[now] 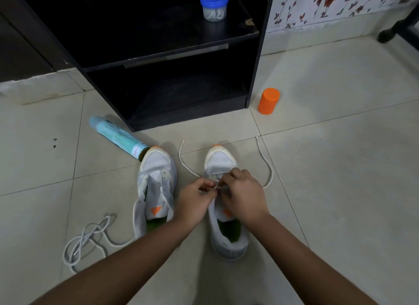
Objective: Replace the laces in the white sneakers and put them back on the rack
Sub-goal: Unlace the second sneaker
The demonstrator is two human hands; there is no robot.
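Pale floor tiles [340, 168] carry everything. Nearest, at seven o'clock, a loose lace [88, 239] lies in a tangle. Two white sneakers stand side by side, toes toward twelve: the left sneaker [156, 166] and, at its three o'clock, the right sneaker [229, 239]. Over the right sneaker's eyelets the left hand [195, 198] and right hand [244, 195] meet, fingers curled and pinched on a white lace [268, 168] whose ends trail toward eleven and one. A spray can [118, 136] lies just beside the left sneaker's toe. Beyond stands a dark rack [260, 55], with an orange container [268, 101] at its four o'clock and a blue-lidded jar [214, 6] on its shelf.
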